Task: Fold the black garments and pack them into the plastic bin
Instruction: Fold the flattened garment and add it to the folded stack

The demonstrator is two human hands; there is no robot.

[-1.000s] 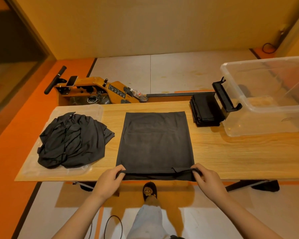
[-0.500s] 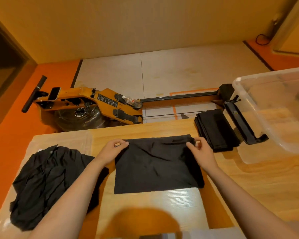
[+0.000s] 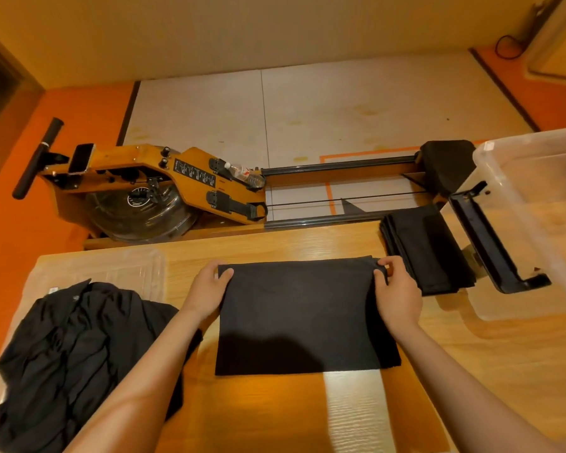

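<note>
I think this is a small home gym room. Behind my light wooden bench (image 3: 291, 240) stands a wooden rowing machine (image 3: 190, 171) with a round water tank (image 3: 138, 207) and a black handle bar (image 3: 38, 158). Pale mats (image 3: 356, 103) cover the orange floor (image 3: 79, 116). The plain yellow walls (image 3: 242, 31) are bare.

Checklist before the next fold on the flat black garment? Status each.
1. Left hand grip on far-left corner of the flat black rectangular garment: ok.
2. Right hand grip on far-right corner: ok, pinched.
3. Garment lies flat on the wooden table: ok.
4. Folded black garment stack packed: not ok, on the table beside the bin.
5. Clear plastic bin has room: cannot tell, partly out of frame.
6. Crumpled black garment pile clear of the fold: cannot tell, forearm hides the gap.
</note>
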